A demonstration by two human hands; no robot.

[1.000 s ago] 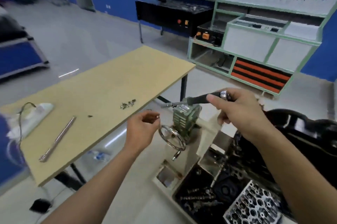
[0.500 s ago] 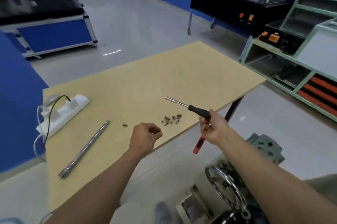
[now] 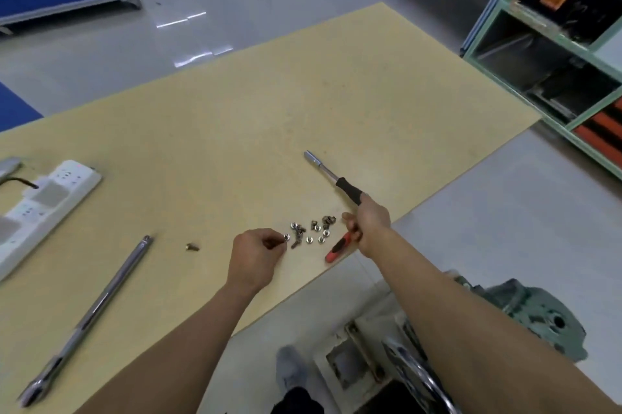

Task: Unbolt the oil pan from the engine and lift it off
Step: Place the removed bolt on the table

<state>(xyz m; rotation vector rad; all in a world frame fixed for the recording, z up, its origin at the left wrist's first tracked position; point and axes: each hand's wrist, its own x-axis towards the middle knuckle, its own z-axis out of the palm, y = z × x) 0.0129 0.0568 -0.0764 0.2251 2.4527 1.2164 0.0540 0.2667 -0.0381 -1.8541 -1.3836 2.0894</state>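
My left hand [image 3: 257, 255] hovers low over the wooden table [image 3: 235, 131] and pinches a small silver bolt [image 3: 286, 237] at its fingertips, right beside a pile of several loose bolts [image 3: 313, 230]. My right hand [image 3: 370, 226] grips a socket driver [image 3: 331, 178] with a red and black handle, its steel shaft pointing away over the table. The oil pan and the engine are out of view; only part of the engine stand [image 3: 535, 312] shows at the lower right.
A long chrome ratchet bar [image 3: 91, 316] lies on the table at the left, with one stray bolt [image 3: 192, 247] near it. A white power strip [image 3: 40, 205] sits at the left edge. Green shelving [image 3: 555, 53] stands at the right.
My view has swung from the engine to the table. Both hands have come forward over the table, the left one reaching the bolt pile, the right one still holding the driver.
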